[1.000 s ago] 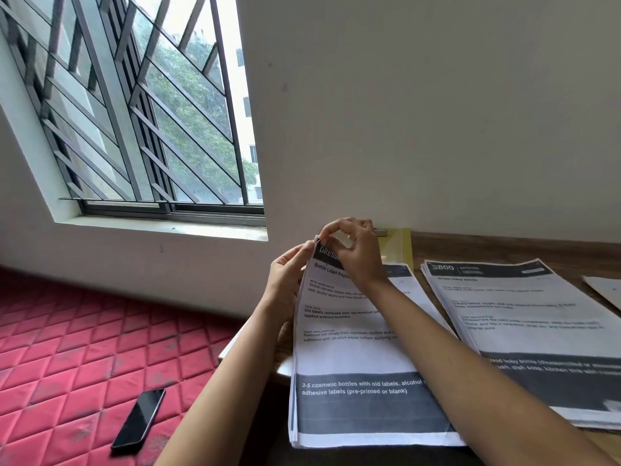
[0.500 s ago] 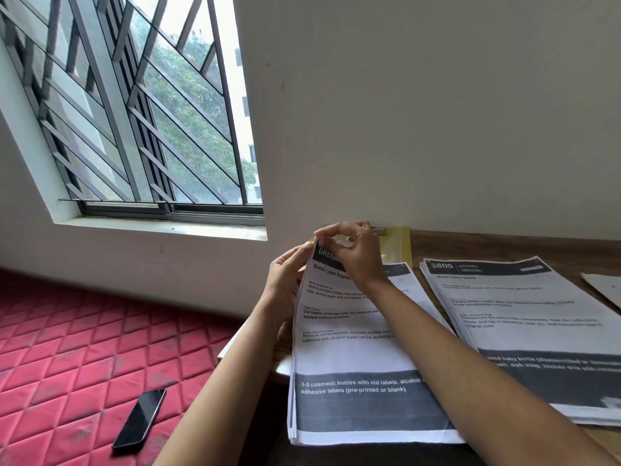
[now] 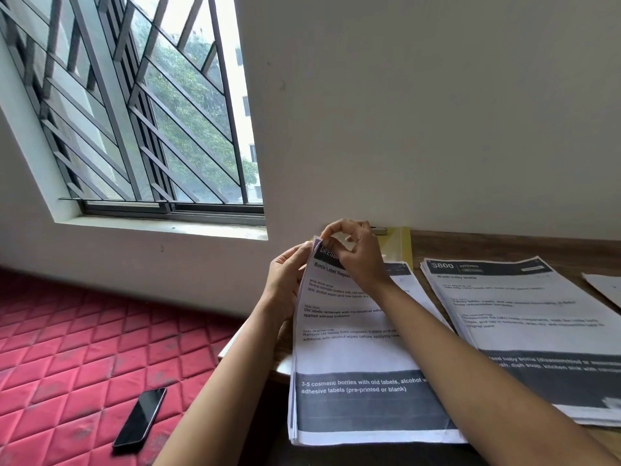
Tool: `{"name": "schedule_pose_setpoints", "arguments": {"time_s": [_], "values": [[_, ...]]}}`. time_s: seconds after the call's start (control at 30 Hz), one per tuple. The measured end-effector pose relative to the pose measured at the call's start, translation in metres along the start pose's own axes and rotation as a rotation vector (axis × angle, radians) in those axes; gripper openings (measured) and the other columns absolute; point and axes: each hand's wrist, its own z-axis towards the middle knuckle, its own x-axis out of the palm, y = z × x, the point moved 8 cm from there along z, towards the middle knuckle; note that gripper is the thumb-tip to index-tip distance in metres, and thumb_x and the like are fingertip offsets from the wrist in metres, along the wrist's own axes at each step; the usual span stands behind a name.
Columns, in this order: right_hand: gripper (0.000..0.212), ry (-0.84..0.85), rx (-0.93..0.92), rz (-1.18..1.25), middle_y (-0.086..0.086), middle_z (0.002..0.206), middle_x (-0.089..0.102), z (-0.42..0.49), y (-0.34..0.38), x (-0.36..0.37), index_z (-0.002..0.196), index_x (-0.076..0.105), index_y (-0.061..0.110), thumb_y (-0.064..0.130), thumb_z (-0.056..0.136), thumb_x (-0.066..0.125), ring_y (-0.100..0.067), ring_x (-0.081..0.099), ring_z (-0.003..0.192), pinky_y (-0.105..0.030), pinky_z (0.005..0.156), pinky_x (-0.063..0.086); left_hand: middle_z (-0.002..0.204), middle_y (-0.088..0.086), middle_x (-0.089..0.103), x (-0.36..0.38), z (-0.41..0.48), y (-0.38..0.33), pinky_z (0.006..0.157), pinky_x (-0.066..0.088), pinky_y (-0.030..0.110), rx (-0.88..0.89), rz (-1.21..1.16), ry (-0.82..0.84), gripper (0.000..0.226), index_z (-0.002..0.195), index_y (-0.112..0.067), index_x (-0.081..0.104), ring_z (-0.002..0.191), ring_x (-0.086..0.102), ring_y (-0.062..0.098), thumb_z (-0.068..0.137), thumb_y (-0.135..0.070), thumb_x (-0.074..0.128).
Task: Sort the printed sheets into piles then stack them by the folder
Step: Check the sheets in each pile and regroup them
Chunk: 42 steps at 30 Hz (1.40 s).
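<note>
I've got both hands at the far left corner of the near pile point(image 3: 353, 351), which lies on the table point(image 3: 504, 245) with its near end hanging over the edge. My right hand point(image 3: 354, 255) pinches the top sheet point(image 3: 339, 317) at its dark header corner, thumb and forefinger tips pressed together on the paper. My left hand point(image 3: 285, 285) holds the raised left edge of the pile, thumb on the front; I can't tell how the fingers behind it lie.

The second pile point(image 3: 524, 324) sits just beside it on the right, apart, and 1 loose sheet point(image 3: 605, 287) lies at the far right. The yellow folder point(image 3: 401, 245) is against the wall, partly under the near pile's far end.

Step, my read: splitting 1 sheet off to sort it. To do it well, roll the corner between the pads so only 1 sheet lifts, and clamp the rest with the left hand. Read the header before placing it. Risk: 2 sheets sticking together, or the overhanging pile sliding off toward the phone point(image 3: 141, 418) on the red mattress point(image 3: 67, 348).
</note>
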Motion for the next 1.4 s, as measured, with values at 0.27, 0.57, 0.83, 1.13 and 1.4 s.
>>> {"name": "schedule_pose_setpoints", "arguments": {"time_s": [0.27,0.57,0.83,1.13,1.4], "values": [[0.019,0.021,-0.01,-0.009,0.016,0.089,0.066,0.001,0.0,0.005,0.081,0.062,0.034,0.016,0.086,0.065,-0.018,0.048,0.099,-0.035,0.085,0.042,0.079,0.016,0.068,0.003,-0.003,-0.005,0.056,0.055,0.03,0.03,-0.045,0.0,0.029,0.109,-0.001,0.067,0.058,0.064,0.023,0.089,-0.022,0.064],[0.013,0.008,0.02,0.016,0.014,0.09,0.069,0.001,0.001,0.005,0.09,0.071,0.028,0.017,0.085,0.068,-0.014,0.051,0.098,-0.02,0.078,0.037,0.079,0.013,0.069,0.003,-0.002,-0.006,0.059,0.053,0.03,0.073,-0.016,0.022,0.017,0.093,-0.012,0.073,0.06,0.064,0.023,0.083,-0.025,0.068],[0.009,0.038,0.103,0.0,0.014,0.077,0.069,0.006,-0.01,0.009,0.075,0.069,0.033,0.026,0.08,0.067,-0.021,0.061,0.085,-0.044,0.078,0.051,0.08,0.012,0.071,-0.003,0.001,-0.009,0.068,0.052,0.031,0.184,0.089,-0.062,0.017,0.086,-0.013,0.074,0.066,0.063,0.022,0.082,-0.028,0.071],[0.011,0.077,0.182,0.132,0.002,0.073,0.07,0.002,-0.007,0.013,0.076,0.071,0.017,0.009,0.082,0.069,-0.007,0.062,0.068,-0.02,0.068,0.051,0.075,0.009,0.071,-0.004,-0.003,-0.024,0.062,0.044,0.029,0.534,0.829,-0.161,0.013,0.091,-0.01,0.073,0.065,0.05,0.01,0.092,-0.018,0.063],[0.022,0.056,0.256,0.159,0.007,0.074,0.068,0.002,-0.011,0.016,0.074,0.067,0.022,0.008,0.09,0.058,-0.008,0.062,0.073,-0.02,0.073,0.05,0.077,0.005,0.073,-0.008,-0.003,-0.026,0.064,0.044,0.023,0.534,0.858,-0.229,0.013,0.094,-0.013,0.076,0.067,0.055,0.01,0.09,-0.014,0.064]]}}
